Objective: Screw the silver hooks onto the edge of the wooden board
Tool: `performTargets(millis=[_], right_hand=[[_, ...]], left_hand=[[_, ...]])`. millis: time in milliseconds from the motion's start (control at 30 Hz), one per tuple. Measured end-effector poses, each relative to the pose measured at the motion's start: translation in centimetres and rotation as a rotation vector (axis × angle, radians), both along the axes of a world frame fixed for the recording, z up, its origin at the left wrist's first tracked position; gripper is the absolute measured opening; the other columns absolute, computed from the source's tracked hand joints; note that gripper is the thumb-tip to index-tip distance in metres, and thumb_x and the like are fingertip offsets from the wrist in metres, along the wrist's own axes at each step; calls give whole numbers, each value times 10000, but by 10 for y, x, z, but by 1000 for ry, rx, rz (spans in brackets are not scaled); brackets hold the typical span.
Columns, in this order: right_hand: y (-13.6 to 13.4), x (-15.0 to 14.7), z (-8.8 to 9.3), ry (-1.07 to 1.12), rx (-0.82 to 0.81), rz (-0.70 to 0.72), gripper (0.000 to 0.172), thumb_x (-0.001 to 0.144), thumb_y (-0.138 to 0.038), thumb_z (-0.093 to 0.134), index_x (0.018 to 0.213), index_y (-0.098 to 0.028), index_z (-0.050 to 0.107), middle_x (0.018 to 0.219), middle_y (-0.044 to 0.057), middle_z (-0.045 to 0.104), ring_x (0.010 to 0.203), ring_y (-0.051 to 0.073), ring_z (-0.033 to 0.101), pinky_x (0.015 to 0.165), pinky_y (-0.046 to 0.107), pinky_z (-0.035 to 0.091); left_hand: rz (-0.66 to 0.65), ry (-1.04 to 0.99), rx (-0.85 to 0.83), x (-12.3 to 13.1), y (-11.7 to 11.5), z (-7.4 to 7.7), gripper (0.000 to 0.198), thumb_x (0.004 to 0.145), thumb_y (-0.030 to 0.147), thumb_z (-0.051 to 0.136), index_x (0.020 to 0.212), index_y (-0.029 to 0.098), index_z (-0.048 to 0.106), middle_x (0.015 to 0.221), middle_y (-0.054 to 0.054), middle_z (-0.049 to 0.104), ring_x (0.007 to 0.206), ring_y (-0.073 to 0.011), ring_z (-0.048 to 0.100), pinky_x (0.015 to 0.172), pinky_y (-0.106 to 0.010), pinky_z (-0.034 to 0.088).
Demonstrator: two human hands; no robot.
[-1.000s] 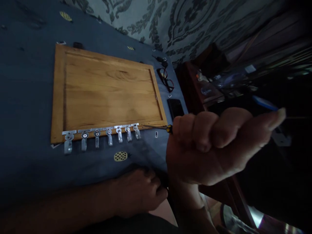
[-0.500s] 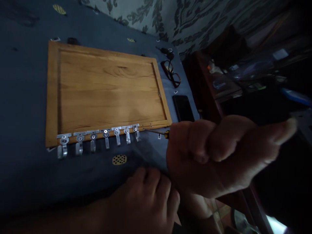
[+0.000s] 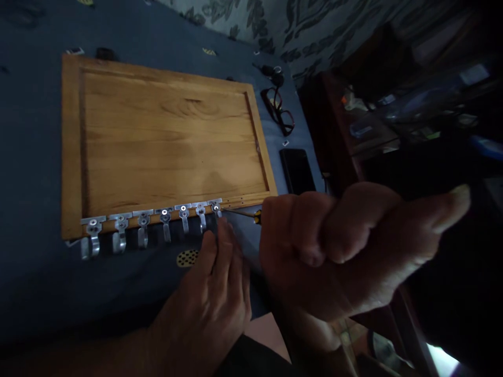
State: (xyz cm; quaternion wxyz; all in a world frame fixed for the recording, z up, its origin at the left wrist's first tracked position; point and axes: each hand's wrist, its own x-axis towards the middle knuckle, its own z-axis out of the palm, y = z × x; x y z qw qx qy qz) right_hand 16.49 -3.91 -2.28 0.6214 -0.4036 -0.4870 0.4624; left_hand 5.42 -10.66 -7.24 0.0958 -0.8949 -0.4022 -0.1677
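A wooden board (image 3: 165, 141) lies on the blue cloth (image 3: 35, 272). Several metal hooks (image 3: 143, 228) are screwed along its near edge. My right hand (image 3: 346, 251) is close to the camera, fisted round a screwdriver (image 3: 241, 213) with a yellow-and-black collar. Its thin tip points at the rightmost hook (image 3: 216, 207). My left hand (image 3: 212, 293) reaches up from below with the fingers stretched out. The fingertips are at the rightmost hook, just under the screwdriver tip, and I see nothing held in them.
Dark-rimmed glasses (image 3: 280, 112), keys (image 3: 273, 73) and a black phone (image 3: 296, 170) lie on the cloth right of the board. A dark cluttered side table (image 3: 365, 125) stands beyond the edge at right. A patterned curtain (image 3: 275, 21) hangs at the back.
My left hand has opened and moved up from the cloth's near edge to the rightmost hook. The screwdriver tip has moved left to that hook. The view has tilted slightly.
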Motion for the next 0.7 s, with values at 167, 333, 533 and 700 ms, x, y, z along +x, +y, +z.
performTargets(millis=[167,333,533,700], right_hand=[[3,-3,0,27,-34,27,677,1002,-433,662,505,-207,261,418,-88,212,341,65,256,354,229,311],[7,-10,4,67,-92,6,767,1070,-466,520,442,-165,199,361,-67,204,302,45,254,321,187,286],[6,-13,4,57,-103,-23,757,1063,-455,537,422,-188,234,357,-68,236,303,52,269,320,197,309],[5,-15,4,59,-116,-23,754,1068,-479,514,424,-190,249,358,-68,244,303,54,253,323,205,290]], left_hand=[[-7,4,-62,1,0,0,449,901,100,425,1147,-66,761,1185,-276,763,1147,-354,751,955,-419,614],[8,-21,-95,4,-2,-2,432,885,89,435,1110,-51,777,1163,-294,764,1180,-383,731,880,-433,634],[-23,15,-91,2,4,1,402,868,99,459,1048,38,813,1097,-245,796,1137,-371,749,710,-382,639],[-53,5,-88,-1,8,2,406,866,124,479,1069,-12,804,1112,-294,775,1102,-399,759,616,-358,618]])
